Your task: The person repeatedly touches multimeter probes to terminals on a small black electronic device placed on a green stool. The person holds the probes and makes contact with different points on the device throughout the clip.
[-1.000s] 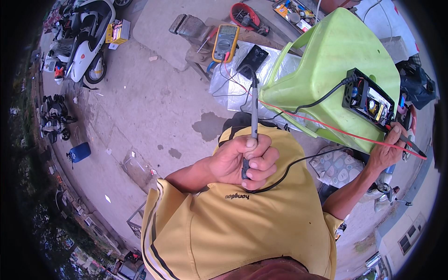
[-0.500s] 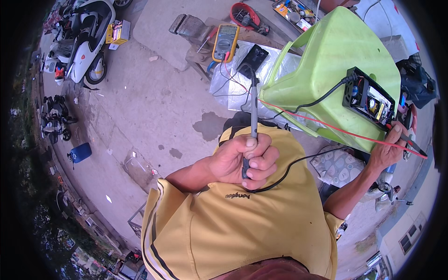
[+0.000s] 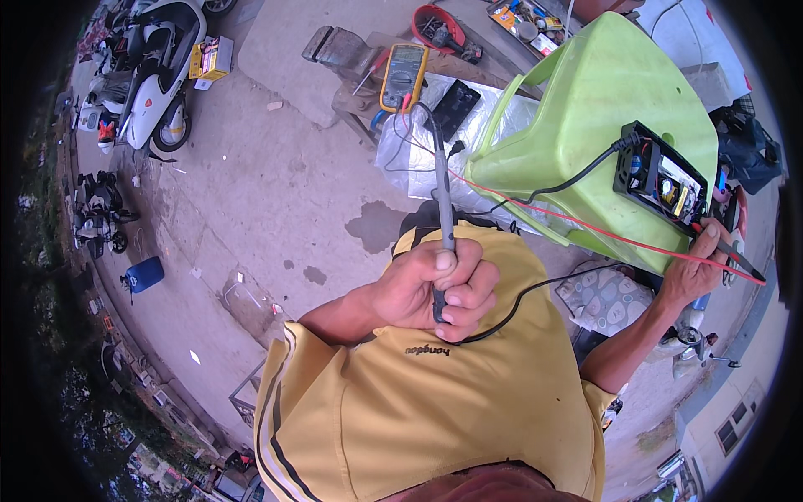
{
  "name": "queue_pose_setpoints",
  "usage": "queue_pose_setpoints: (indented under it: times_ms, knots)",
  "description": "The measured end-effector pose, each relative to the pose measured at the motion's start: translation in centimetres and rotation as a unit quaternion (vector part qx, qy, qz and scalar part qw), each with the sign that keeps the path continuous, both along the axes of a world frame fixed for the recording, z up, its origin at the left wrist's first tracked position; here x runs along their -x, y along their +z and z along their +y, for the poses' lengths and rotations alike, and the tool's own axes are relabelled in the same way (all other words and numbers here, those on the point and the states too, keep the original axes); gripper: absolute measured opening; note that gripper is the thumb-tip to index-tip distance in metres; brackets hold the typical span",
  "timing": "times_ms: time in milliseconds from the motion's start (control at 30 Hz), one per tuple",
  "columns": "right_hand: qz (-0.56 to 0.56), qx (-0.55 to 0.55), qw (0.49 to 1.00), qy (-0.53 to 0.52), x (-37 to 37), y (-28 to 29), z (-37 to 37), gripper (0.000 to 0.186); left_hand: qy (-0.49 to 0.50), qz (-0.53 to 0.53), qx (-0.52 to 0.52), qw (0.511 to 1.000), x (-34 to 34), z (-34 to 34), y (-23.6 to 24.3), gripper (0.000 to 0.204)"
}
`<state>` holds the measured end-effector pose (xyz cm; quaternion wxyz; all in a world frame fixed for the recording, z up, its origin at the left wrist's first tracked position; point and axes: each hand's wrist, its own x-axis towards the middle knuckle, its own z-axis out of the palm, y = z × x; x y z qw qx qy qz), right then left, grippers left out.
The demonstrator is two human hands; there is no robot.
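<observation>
My left hand [image 3: 443,284] is closed in front of my yellow shirt around a grey-and-black test probe [image 3: 445,205]. The probe stands nearly upright, its black lead bending over at the top. From the bottom of the same fist a black cable [image 3: 535,289] runs right; its end is hidden. My right hand [image 3: 698,263] pinches a red-and-grey test probe [image 3: 740,255] at the lower edge of an opened black device case [image 3: 623,171], with circuit parts showing inside. That case rests on an upturned green plastic stool [image 3: 577,125]. Beyond my left hand sits a yellow multimeter [image 3: 405,77].
A black case cover [image 3: 456,109] lies on a silvery sheet [image 3: 493,125]. Behind are a metal vise [image 3: 339,50], a red bowl [image 3: 435,29] and a parts tray [image 3: 531,29]. Leftward stand a white scooter [image 3: 159,92] and a blue jug [image 3: 144,274].
The upper part of the left probe has tilted left, its lead now curving beside the black cover and leaving a plug in view. My right hand stays where it was.
</observation>
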<state>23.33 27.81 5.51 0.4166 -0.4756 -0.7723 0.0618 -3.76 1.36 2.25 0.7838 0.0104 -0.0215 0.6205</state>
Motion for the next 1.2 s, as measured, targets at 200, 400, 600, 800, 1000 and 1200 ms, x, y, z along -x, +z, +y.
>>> queue_pose_setpoints:
  times_ms: [200, 400, 600, 800, 1000, 1200]
  knots:
    - [0.005, -0.003, 1.000, 0.002, 0.2, -0.1, 0.0, 0.031, 0.118, 0.085, 0.032, 0.989, 0.7, 0.6, -0.1, 0.031]
    - [0.004, 0.003, 1.000, -0.012, 0.0, -0.1, -0.2, 0.031, 0.236, 0.187, 0.106, 0.948, 2.4, 1.6, -2.9, 0.030]
    - [0.010, 0.000, 1.000, -0.008, 0.2, 0.0, -0.2, 0.031, 0.290, 0.299, 0.182, 0.891, 2.8, 1.7, -6.3, 0.027]
    - [0.005, 0.005, 1.000, -0.010, 0.1, -0.1, 0.0, 0.031, 0.297, 0.306, 0.224, 0.876, 3.1, 1.6, -8.4, 0.025]
    - [0.006, 0.002, 1.000, -0.008, 0.2, -0.1, -0.1, 0.031, 0.269, 0.246, 0.193, 0.911, 2.6, 1.2, -6.2, 0.026]
    - [0.002, -0.001, 1.000, -0.005, 0.0, -0.1, 0.0, 0.031, 0.172, 0.179, 0.121, 0.961, 1.3, 0.3, -1.5, 0.029]
